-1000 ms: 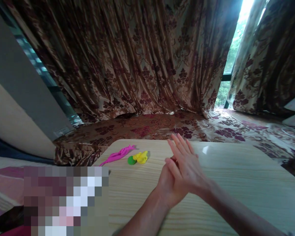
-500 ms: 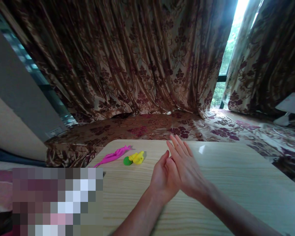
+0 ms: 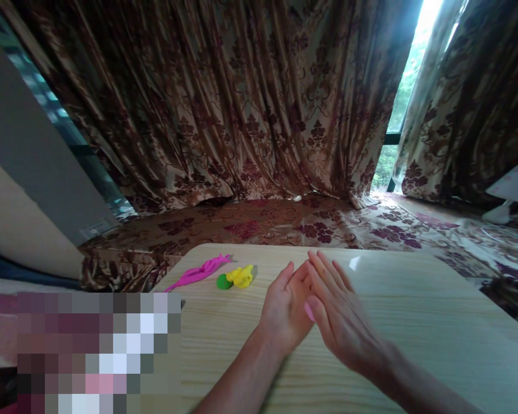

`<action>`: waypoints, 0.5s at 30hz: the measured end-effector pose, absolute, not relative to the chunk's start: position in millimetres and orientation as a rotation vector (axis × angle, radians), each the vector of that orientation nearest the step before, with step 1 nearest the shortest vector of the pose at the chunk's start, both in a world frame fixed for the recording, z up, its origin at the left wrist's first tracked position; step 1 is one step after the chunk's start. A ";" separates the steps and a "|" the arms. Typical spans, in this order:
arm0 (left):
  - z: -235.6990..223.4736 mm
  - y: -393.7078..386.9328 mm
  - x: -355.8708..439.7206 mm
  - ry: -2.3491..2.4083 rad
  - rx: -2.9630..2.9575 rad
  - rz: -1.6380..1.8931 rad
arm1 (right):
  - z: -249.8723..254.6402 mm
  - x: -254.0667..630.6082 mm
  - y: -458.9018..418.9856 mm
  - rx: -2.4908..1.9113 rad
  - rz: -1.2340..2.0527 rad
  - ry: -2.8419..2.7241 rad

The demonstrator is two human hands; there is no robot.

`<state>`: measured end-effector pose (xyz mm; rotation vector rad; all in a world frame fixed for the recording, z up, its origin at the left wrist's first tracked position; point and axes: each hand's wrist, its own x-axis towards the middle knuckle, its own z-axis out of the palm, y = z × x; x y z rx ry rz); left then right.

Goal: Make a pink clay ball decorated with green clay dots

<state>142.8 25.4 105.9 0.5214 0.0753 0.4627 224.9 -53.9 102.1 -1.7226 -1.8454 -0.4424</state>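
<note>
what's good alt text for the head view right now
A small pink lump sits between the palms of the left hand and right hand, above a wood-grain table. To their left lie a magenta strip, a green disc and a yellow lump; patterned curtains hang behind.

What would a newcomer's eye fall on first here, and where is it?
Probably the small pink soft-looking lump right of centre, showing in the loose, open-handed grip between the bare left hand and bare right hand. Next come the crumpled bright yellow lump touching a flat green disc, and the long twisted magenta strip, all toward the far left of the pale wood-grain table. Behind, brown floral fabric curtains span the upper view.
</note>
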 end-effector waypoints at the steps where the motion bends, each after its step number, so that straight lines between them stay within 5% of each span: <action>1: 105.2 26.8 142.9 0.065 0.509 0.451 | 97.9 218.0 -60.9 -1.693 -0.444 -1.890; 15: 99.9 35.7 143.2 -0.014 0.451 0.398 | 103.6 207.0 -70.5 -1.704 -0.438 -2.016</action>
